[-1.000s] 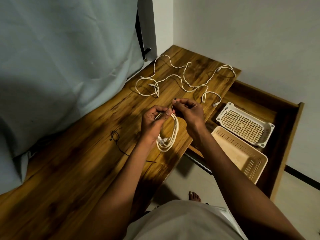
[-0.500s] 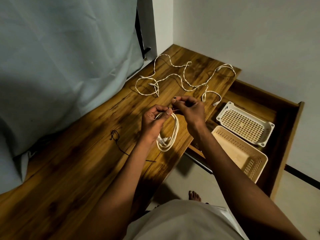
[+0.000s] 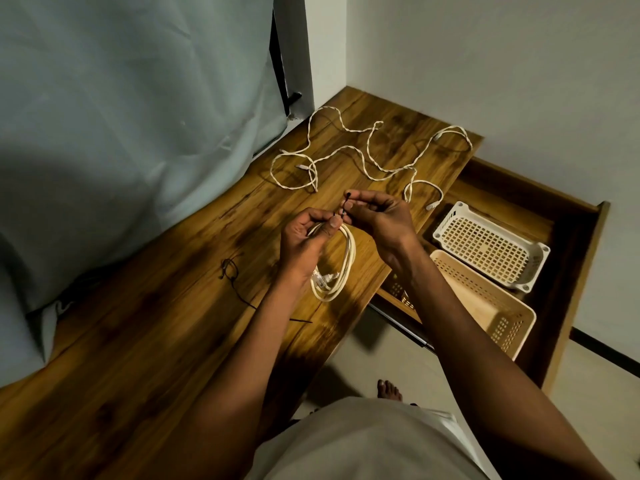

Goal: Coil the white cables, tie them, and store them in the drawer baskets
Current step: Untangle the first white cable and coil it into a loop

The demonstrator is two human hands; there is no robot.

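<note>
White coiled cable (image 3: 341, 265) hangs above the wooden desk (image 3: 173, 323), gripped by the left hand (image 3: 306, 239). Right hand (image 3: 375, 216) pinches a black tie (image 3: 344, 206) at the coil's top. Loose cable (image 3: 367, 157) lies beyond.

head: worn on head | faces forward and down | near the hands (image 3: 346, 230) | single view

Coiled cable (image 3: 341, 265): top of loop hidden inside left hand (image 3: 304, 242). Black tie (image 3: 343, 211): small, its wrap indistinct between fingertips. Beige basket (image 3: 485, 303): near-left corner hidden behind right forearm. Drawer (image 3: 575, 271): near part covered by desk edge.
</note>
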